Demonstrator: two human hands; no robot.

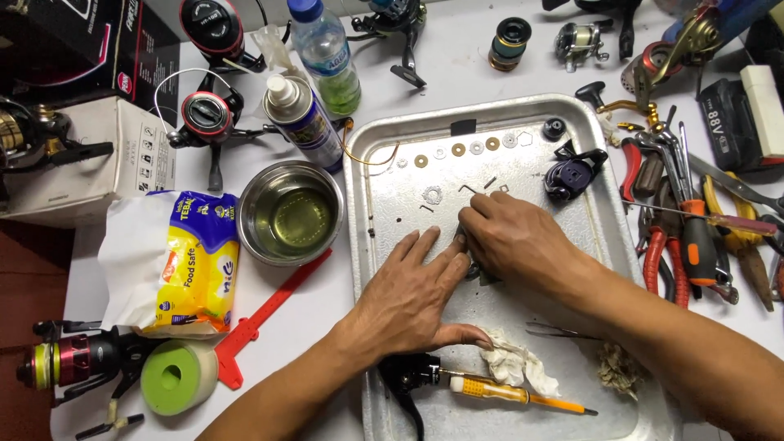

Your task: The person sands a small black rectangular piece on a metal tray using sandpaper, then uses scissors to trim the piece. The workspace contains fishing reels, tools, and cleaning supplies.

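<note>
**Hands meet over a small dark part in the metal tray**

Left hand (412, 298) lies flat on the floor of the metal tray (604, 245), fingers together and stretched forward, thumb spread toward the tray's near edge; its fingertips press on a small dark part (474, 269). Right hand (510, 241) curls over the same part from the far side, fingers bent down onto it (whether they pinch it or only press, I cannot tell). The part sits near the middle of the tray, mostly hidden between the two hands.

Off the tray's left edge, on the white table (457, 61), stand a steel bowl (290, 212) of yellowish liquid, a spray can (304, 121) and a yellow-and-blue tissue pack (196, 261); a green tape roll (178, 376) lies toward the table's near left corner. Along the tray's far edge runs a row of washers (457, 150), with a dark reel body (572, 173) toward its far right corner. By the near edge lie a crumpled white rag (514, 363) and a yellow-handled screwdriver (506, 394). Pliers and other hand tools (694, 237) crowd the table past the tray's right edge.
</note>
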